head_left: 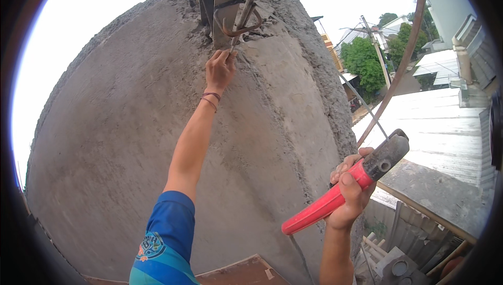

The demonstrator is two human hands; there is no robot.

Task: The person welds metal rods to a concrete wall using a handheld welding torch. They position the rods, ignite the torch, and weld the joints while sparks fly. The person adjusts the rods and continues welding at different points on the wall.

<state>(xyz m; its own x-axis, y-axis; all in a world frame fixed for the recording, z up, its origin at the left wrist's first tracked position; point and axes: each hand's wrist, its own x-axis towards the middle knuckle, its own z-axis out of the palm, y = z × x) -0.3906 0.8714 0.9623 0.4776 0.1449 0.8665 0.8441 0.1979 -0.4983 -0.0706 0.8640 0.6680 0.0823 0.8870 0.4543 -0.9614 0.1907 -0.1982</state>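
My right hand [350,190] is wrapped around the red handle of a welding electrode holder [322,204] with a dark, worn head. A thin welding rod [364,101] sticks out of that head, up and to the left, and a cable [301,256] hangs from the handle's lower end. Reaching up the wall, my left hand [220,69] has its fingers closed on the lower end of a thin steel rod [233,44]. Just above it, a rusty hooked bar [242,29] curves in front of an upright steel profile [226,2]. Whether the hooked bar touches the profile is unclear.
A grey plastered wall [131,112] fills the middle, its rough edge [325,75] on the right. A curved brown bar [406,59] rises at the right. Below lie metal roofs [419,120], and a brown board [241,273] sits at the bottom.
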